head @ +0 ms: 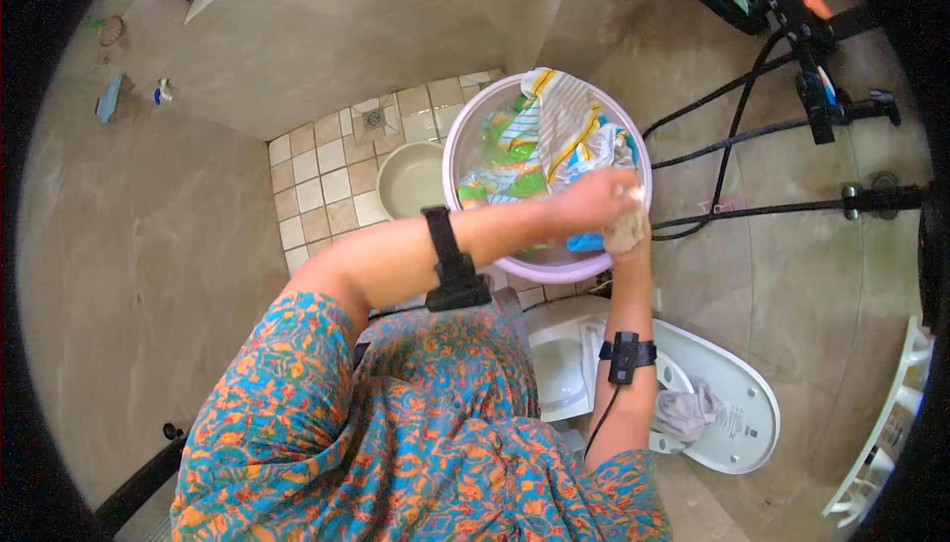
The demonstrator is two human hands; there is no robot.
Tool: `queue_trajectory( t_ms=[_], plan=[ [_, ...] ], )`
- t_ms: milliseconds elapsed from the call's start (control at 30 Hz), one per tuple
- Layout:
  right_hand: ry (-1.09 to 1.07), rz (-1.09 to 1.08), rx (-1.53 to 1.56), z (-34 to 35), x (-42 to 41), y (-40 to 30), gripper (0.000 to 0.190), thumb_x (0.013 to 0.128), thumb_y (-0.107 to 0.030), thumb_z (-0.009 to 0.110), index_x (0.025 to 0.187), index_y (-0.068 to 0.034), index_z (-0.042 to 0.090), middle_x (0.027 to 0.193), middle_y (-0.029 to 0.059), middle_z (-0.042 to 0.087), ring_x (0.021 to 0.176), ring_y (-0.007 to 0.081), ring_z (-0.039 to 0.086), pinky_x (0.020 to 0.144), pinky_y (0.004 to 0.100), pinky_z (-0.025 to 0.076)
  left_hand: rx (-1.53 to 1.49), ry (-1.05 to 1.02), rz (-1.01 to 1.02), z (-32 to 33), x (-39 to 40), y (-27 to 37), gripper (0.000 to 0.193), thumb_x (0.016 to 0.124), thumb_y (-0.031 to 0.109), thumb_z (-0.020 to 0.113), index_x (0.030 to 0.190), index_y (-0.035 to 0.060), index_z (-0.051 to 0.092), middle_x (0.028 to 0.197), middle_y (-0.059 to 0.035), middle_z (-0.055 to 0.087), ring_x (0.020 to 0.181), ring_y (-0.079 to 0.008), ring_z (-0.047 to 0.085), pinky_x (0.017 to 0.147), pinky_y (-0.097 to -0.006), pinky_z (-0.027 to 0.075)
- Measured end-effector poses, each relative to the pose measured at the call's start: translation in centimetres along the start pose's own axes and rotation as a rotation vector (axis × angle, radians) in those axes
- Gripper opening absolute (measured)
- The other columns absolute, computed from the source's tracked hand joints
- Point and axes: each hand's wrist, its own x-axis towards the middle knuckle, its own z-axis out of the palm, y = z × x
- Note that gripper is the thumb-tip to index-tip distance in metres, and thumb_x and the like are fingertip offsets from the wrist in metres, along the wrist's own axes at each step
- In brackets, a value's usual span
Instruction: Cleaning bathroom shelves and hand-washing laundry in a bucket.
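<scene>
Over the right side of a pale pink plastic basin [543,273], my two hands are together at a crumpled beige piece, probably cloth [627,230]. My left hand [597,200] reaches across from the left, its fingers curled at the upper end of that piece and slightly blurred. At the end of my right forearm, the beige piece and my left hand cover most of my right hand [629,254], so its grip is hidden. In the basin lie wet fabrics: a white striped cloth with yellow bands [564,122], and green and blue cloth [527,184] in water.
A beige bowl [408,178] stands left of the basin on the tiled floor [326,193], near a drain [373,119]. Black hoses [727,145] hang along the right wall. At lower right, a grey cloth [686,412] lies on a toilet with its lid [749,393] raised.
</scene>
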Motion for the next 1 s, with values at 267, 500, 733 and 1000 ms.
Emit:
queue_trajectory(
  t_ms=[267,500,733,1000],
  plan=[
    [0.145,-0.451,-0.252,8.0,-3.3,-5.3,0.032,0.088,-0.007,0.061,0.118,-0.001,0.05,0.111,0.0123,0.06,0.103,0.0241,0.059,0.089,0.0384,0.049,-0.498,0.075,-0.771,-1.4,2.7,0.7,0.041,0.095,0.035,0.043,0.128,0.0131,0.048,0.117,-0.0124,0.06,0.104,-0.0316,0.062,0.084,-0.0525,0.052],
    [0.169,-0.595,-0.432,12.2,-7.2,-2.6,0.036,0.084,-0.01,0.068,0.115,0.0,0.052,0.106,0.0115,0.061,0.094,0.0223,0.062,0.082,0.0347,0.052,-1.348,0.067,-0.582,3.0,4.6,1.4,0.044,0.095,0.043,0.037,0.118,0.0101,0.053,0.111,-0.0151,0.062,0.097,-0.0318,0.063,0.085,-0.0524,0.05],
    [0.158,-0.399,-0.327,7.3,-5.3,-4.4,0.049,0.091,-0.033,0.058,0.13,-0.006,0.048,0.128,0.0113,0.054,0.116,0.026,0.053,0.099,0.0436,0.043,-0.536,0.632,-0.38,7.7,7.0,-2.8,0.038,0.081,0.023,0.064,0.111,0.0012,0.055,0.105,-0.0188,0.064,0.094,-0.0319,0.064,0.079,-0.0417,0.051],
    [0.071,-0.11,-0.149,8.1,-5.8,-5.3,0.051,0.093,-0.039,0.053,0.134,-0.01,0.044,0.135,0.0094,0.049,0.124,0.0272,0.047,0.103,0.0448,0.04,-0.36,0.266,-0.381,5.6,5.5,-1.0,0.046,0.088,0.047,0.052,0.107,0.0067,0.065,0.102,-0.0177,0.066,0.093,-0.0308,0.064,0.078,-0.0422,0.049]
  ],
)
